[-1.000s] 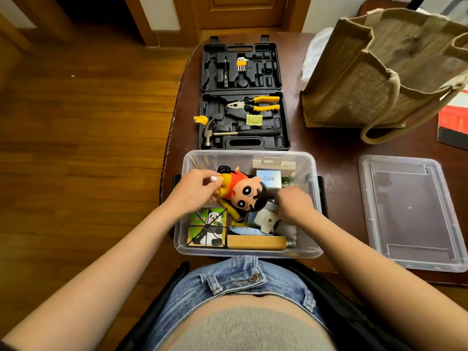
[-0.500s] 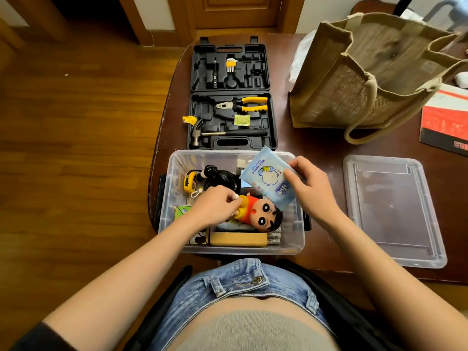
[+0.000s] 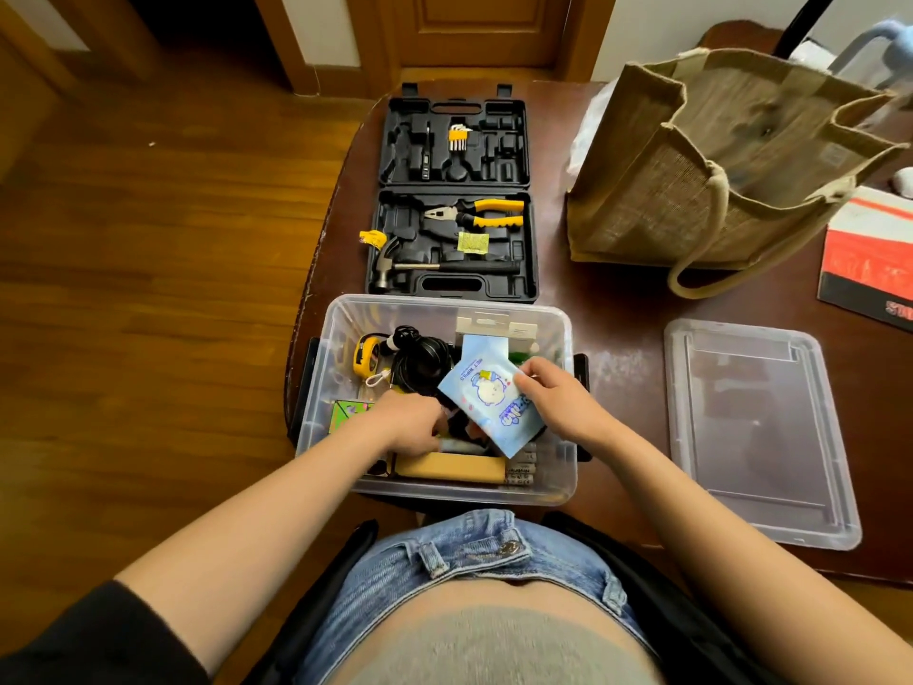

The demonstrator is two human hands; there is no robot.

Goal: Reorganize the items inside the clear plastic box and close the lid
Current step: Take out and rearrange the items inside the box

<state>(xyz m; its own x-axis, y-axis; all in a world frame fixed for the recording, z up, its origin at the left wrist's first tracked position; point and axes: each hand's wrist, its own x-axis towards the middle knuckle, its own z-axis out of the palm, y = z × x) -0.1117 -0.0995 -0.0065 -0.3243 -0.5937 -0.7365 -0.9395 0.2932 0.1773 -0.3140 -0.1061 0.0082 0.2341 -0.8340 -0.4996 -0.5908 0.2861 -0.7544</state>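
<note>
Head view. We record a dark wooden table (image 3: 617, 338) over wood flooring, a door at the top of the frame. Centre frame: clear plastic box (image 3: 563, 437), open, holding a yellow tape measure (image 3: 365, 355), black coiled cable (image 3: 420, 363) and tan block (image 3: 447, 467) along its lower edge. Right hand (image 3: 558, 402) pinches a pale blue wipes packet (image 3: 486, 395), tilted above the contents. Left hand (image 3: 412, 422) reaches down among the items; its fingers are hidden, so we cannot tell its grip. Lid (image 3: 756, 427) lies flat at right, apart from the box. Upper centre: open black tool case (image 3: 452, 195). Upper right: jute bag (image 3: 716, 165).
</note>
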